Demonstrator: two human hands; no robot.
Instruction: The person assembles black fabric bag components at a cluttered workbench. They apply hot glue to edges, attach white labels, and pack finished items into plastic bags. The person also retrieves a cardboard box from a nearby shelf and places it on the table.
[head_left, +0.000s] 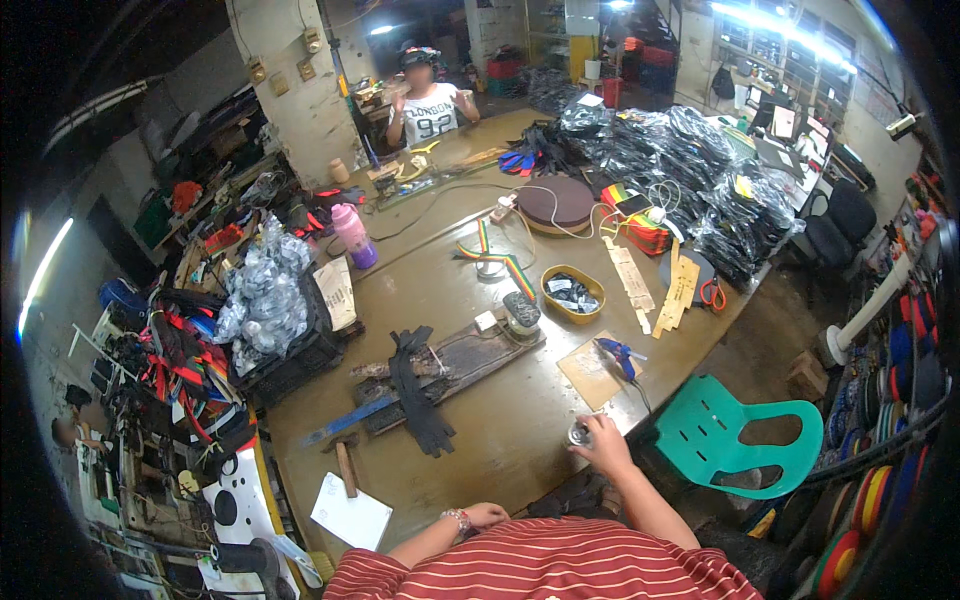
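My right hand (607, 447) is closed around a small round object (578, 434) with a pale metallic rim, held at the table's near right; its kind is hard to make out. At the near edge rests my left hand (487, 514), a bracelet at its wrist, fingers lying loosely with nothing seen in them. Just beyond the right hand, a blue glue gun (622, 358) stands on a tan board (590, 372). Black straps (415, 390) lie across a worn wooden plank (475, 362). A hammer (346, 468) rests on white paper (352, 512).
A yellow tub (573, 309) of small dark pieces sits mid-table, near a brown webbing roll (555, 203). Plastic-wrapped black goods (660, 150) pile up at the back right. A green chair (735, 435) stands at the right edge. Across the table is another person (430, 110).
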